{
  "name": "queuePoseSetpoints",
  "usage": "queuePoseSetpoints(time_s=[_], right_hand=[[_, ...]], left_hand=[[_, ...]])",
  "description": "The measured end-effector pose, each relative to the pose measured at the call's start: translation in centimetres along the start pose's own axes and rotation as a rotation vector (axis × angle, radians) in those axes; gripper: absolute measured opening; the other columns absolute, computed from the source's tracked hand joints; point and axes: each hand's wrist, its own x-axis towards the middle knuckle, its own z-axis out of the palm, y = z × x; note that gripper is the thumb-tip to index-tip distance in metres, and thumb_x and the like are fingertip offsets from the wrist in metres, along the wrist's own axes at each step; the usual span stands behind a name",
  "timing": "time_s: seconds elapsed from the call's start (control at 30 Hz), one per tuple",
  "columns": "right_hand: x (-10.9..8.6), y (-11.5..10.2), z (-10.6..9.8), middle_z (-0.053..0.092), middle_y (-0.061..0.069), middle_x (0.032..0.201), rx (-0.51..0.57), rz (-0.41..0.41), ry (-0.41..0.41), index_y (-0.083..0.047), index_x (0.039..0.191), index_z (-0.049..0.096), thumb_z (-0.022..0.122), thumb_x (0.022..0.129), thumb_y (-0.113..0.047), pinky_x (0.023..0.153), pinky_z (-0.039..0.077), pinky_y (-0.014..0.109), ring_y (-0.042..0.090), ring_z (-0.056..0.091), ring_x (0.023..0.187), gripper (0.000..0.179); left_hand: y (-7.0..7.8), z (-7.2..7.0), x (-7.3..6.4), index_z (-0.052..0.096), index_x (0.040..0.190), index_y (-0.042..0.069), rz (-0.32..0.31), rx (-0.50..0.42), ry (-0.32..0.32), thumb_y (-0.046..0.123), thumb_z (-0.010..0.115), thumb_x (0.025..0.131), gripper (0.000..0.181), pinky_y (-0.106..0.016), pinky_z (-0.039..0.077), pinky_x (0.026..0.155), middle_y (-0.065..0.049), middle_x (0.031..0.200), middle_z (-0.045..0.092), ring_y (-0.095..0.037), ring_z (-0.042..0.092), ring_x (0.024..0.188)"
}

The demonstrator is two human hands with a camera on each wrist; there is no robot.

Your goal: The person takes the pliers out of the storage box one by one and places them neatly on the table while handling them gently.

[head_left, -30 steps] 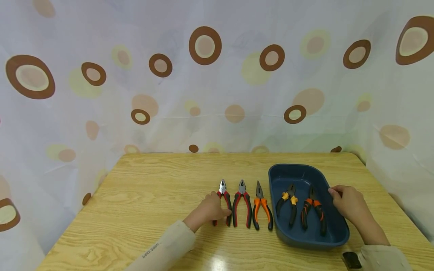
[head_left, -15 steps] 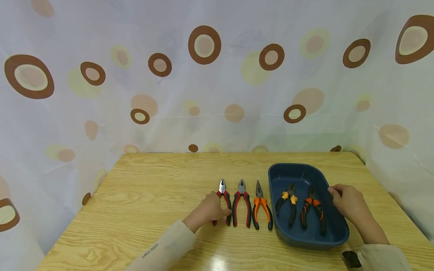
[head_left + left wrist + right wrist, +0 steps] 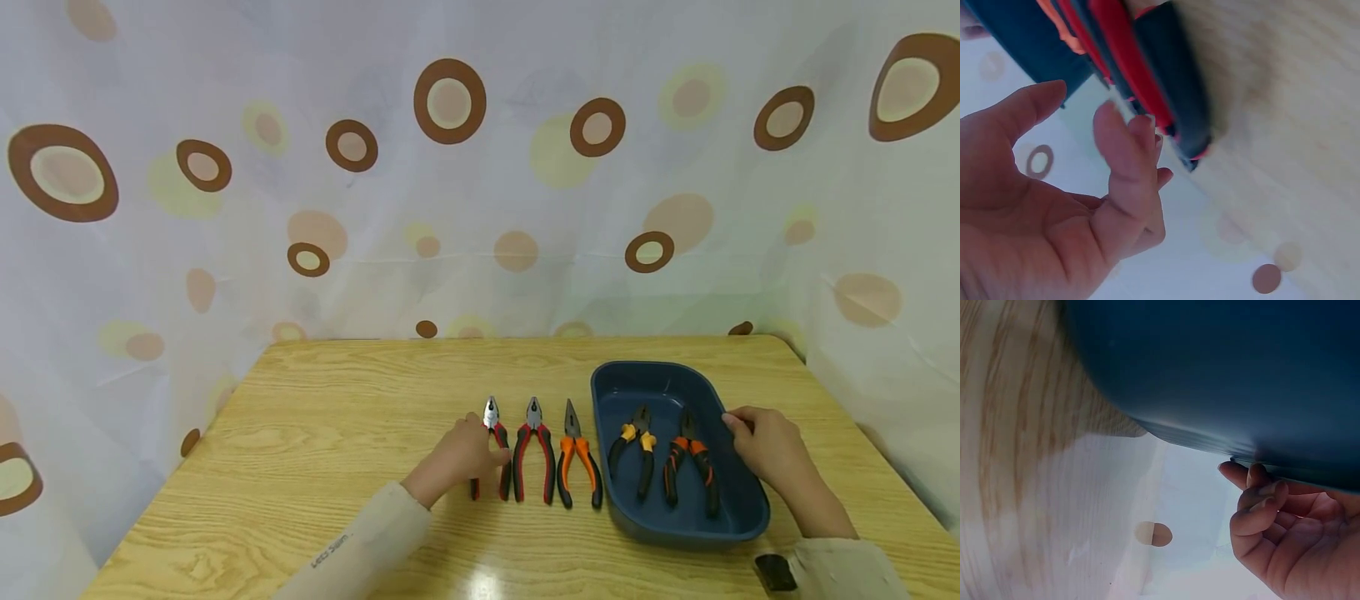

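Note:
My left hand [image 3: 457,454] hovers over the leftmost combination pliers [image 3: 491,415], which have red-and-black handles and a bright silver head. In the left wrist view its thumb and loosely bent fingers stand apart from the handles [image 3: 1175,81], holding nothing. To the right lie a second pair of red-and-black pliers [image 3: 534,423] and orange-and-black long-nose pliers [image 3: 572,429]. My right hand [image 3: 772,446] pinches the right rim of a dark blue plastic bin [image 3: 675,533], thumb on the inside. Within the bin are yellow-and-black pliers [image 3: 628,433] and orange-and-black pliers [image 3: 688,429].
Everything stands on a wood-grain table [image 3: 337,400], with the bin on its right side. A white curtain [image 3: 360,292] with brown and yellow circles hangs behind the table and along both sides. A dark object [image 3: 777,573] shows by the right sleeve.
The left hand has lifted slightly off the leftmost pliers, its thumb moving up the handles. The pliers lie where they were, and the right hand stays on the bin's rim.

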Motion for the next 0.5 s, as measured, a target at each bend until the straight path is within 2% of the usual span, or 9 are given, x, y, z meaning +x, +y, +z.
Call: queuePoseSetpoints(time_s=[0.13, 0.2, 0.33, 0.43, 0.5], right_hand=[[0.0, 0.0, 0.0, 0.061, 0.036, 0.094, 0.000, 0.004, -0.004, 0.024, 0.110, 0.055, 0.045, 0.101, -0.011, 0.060, 0.049, 0.046, 0.034, 0.060, 0.071, 0.037], [0.0, 0.0, -0.1, 0.061, 0.036, 0.094, -0.001, 0.007, -0.008, 0.024, 0.111, 0.055, 0.045, 0.102, -0.011, 0.061, 0.049, 0.046, 0.034, 0.060, 0.072, 0.038], [0.0, -0.1, -0.1, 0.061, 0.035, 0.092, 0.000, 0.009, -0.016, 0.024, 0.111, 0.055, 0.045, 0.101, -0.011, 0.059, 0.049, 0.045, 0.033, 0.061, 0.071, 0.037], [-0.1, -0.2, -0.2, 0.061, 0.033, 0.090, 0.004, 0.007, -0.020, 0.024, 0.111, 0.054, 0.044, 0.101, -0.010, 0.056, 0.047, 0.040, 0.029, 0.059, 0.067, 0.037], [-0.1, -0.2, -0.2, 0.062, 0.032, 0.089, 0.005, 0.006, -0.020, 0.024, 0.111, 0.054, 0.044, 0.102, -0.011, 0.055, 0.045, 0.038, 0.027, 0.058, 0.066, 0.037]], left_hand=[[1.6, -0.6, -0.1, 0.035, 0.136, -0.019, 0.045, 0.035, 0.024, 0.039, 0.063, 0.093, 0.078, -0.045, 0.049, 0.090, -0.035, 0.132, 0.045, -0.043, 0.052, 0.117], [2.6, -0.8, -0.2, 0.038, 0.134, -0.018, 0.073, 0.050, 0.044, 0.040, 0.062, 0.093, 0.075, -0.043, 0.050, 0.088, -0.034, 0.133, 0.046, -0.042, 0.052, 0.117], [4.6, -0.7, -0.3, 0.050, 0.120, -0.013, 0.149, 0.039, 0.099, 0.037, 0.061, 0.094, 0.057, -0.034, 0.052, 0.076, -0.025, 0.116, 0.053, -0.033, 0.057, 0.099], [6.0, -0.4, -0.3, 0.052, 0.107, -0.007, 0.200, 0.007, 0.136, 0.035, 0.062, 0.094, 0.044, -0.029, 0.046, 0.063, -0.017, 0.099, 0.049, -0.026, 0.050, 0.083], [6.9, -0.1, -0.2, 0.052, 0.101, -0.004, 0.228, -0.007, 0.155, 0.032, 0.061, 0.095, 0.038, -0.027, 0.042, 0.061, -0.015, 0.096, 0.047, -0.024, 0.046, 0.083]])
